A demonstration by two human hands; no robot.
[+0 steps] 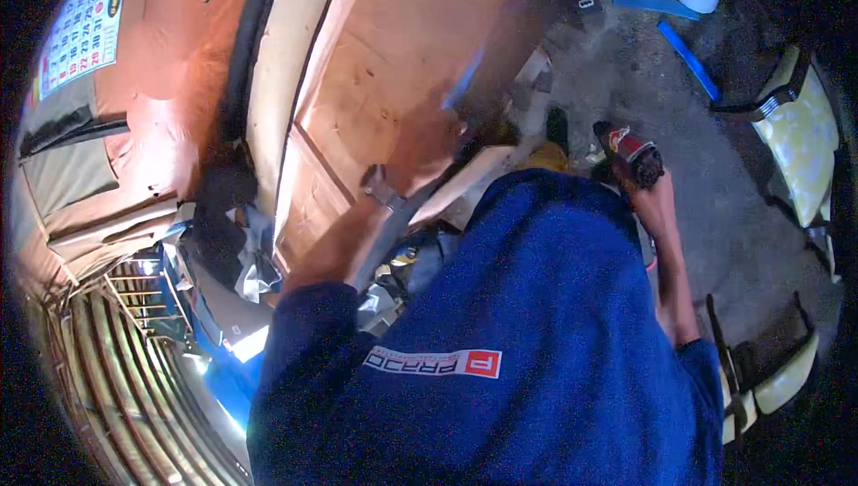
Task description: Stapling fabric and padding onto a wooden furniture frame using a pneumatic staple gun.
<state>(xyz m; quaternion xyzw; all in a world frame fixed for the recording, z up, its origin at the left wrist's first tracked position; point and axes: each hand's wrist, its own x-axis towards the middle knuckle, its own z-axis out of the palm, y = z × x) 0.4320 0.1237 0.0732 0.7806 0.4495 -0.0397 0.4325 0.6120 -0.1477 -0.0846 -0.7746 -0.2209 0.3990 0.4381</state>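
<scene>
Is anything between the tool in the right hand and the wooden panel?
Yes: the left hand, blurred, is at the edge of the wooden panel nearest the red tool, with a blue strip beside it. Nothing else visible blocks the right hand, though depth is hard to judge.

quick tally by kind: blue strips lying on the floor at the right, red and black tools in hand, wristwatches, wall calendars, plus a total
blue strips at the right: 2
red-and-black tool: 1
wristwatch: 1
calendar: 1
total: 5
</scene>
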